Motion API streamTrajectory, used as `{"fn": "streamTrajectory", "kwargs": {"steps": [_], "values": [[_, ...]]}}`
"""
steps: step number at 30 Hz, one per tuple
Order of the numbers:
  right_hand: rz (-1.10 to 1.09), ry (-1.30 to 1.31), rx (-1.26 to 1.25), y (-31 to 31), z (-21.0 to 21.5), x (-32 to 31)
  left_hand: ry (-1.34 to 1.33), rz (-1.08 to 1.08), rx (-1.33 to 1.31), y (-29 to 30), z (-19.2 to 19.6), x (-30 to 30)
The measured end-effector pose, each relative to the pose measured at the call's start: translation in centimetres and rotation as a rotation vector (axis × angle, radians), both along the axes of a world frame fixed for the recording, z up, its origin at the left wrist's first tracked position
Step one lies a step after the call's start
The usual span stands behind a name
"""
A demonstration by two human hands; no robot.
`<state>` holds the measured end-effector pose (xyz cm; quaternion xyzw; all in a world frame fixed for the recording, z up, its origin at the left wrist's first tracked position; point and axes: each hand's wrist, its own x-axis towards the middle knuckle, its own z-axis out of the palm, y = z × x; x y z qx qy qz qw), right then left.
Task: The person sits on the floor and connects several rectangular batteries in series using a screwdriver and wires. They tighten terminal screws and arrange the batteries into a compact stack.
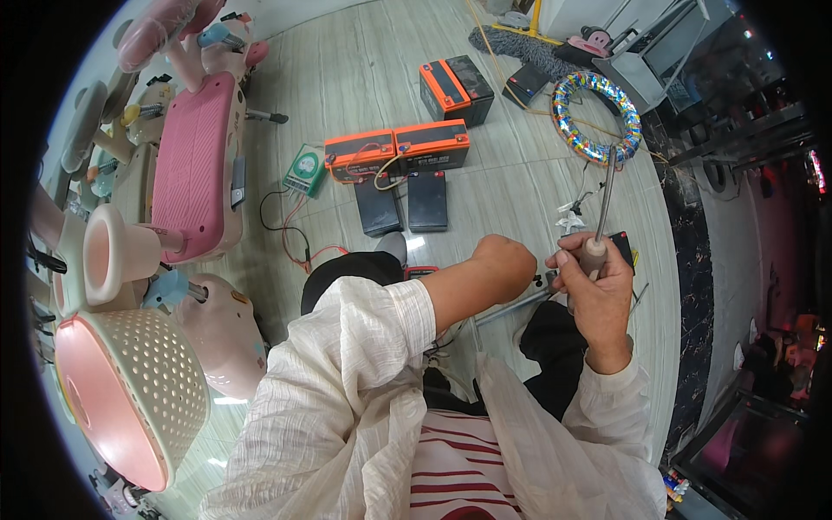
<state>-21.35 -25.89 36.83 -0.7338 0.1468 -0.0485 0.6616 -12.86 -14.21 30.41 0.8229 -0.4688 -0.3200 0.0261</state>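
My right hand (598, 299) is closed around the pale handle of a screwdriver-like tool (604, 204); its long metal shaft points away from me. To its left, my left hand (507, 263) is bent down at the wrist, and its fingers are hidden beneath it. Below my left hand runs a grey metal tube (516, 306) near my knees. Just past my right hand, a crumpled whitish piece (570, 222) with thin wires lies on the floor. A small black block (620, 247) shows partly behind the right hand.
Orange-and-black batteries (431, 143) stand ahead, with black batteries (427, 201) in front. A green-and-white box (305, 170) trails red and black leads. A colourful wrapped ring (557, 113) lies far right. A pink ride-on scooter (192, 165) and perforated basket (165, 373) line the left.
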Motion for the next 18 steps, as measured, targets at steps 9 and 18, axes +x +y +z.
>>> {"fn": "streamTrajectory", "kwargs": {"steps": [9, 18], "values": [[0.003, -0.002, -0.047, 0.18, 0.2, 0.0, 0.008, -0.004, 0.01, 0.08, 0.03, 0.07], [0.0, 0.025, 0.003, -0.06, 0.46, -0.05, 0.009, 0.004, 0.002, 0.14, 0.42, 0.1]]}}
